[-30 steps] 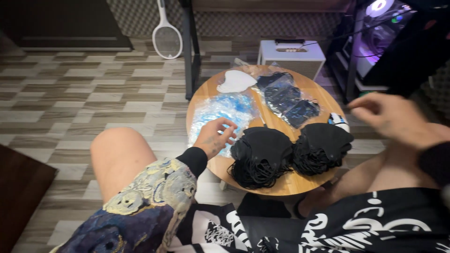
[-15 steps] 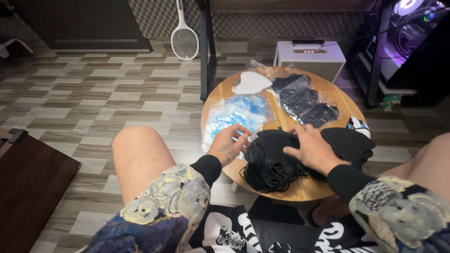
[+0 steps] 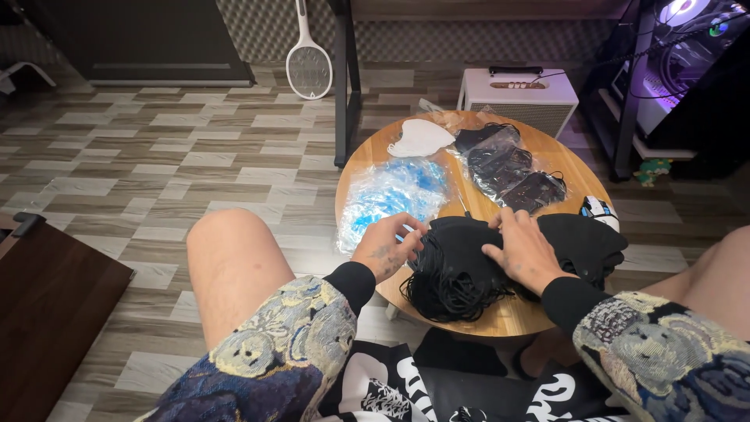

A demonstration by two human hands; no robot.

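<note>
From the head camera, a round wooden table (image 3: pixel 547 312) bears a soft stack of black fabric masks (image 3: pixel 457 270), their thin elastic loops spilling at the near edge. The left hand (image 3: pixel 387 248) pinches the stack's left rim, fingers curled narrow. The right hand (image 3: pixel 523 248) lies flat and spread on top. Crinkled clear bags of blue masks (image 3: pixel 391 191) and dark masks (image 3: pixel 512 168) lie beyond, beside a smooth white mask (image 3: pixel 418 137).

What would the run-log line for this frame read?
left hand: on black mask stack edge | right hand: flat on stack | table: blue bagged masks, white mask
</note>
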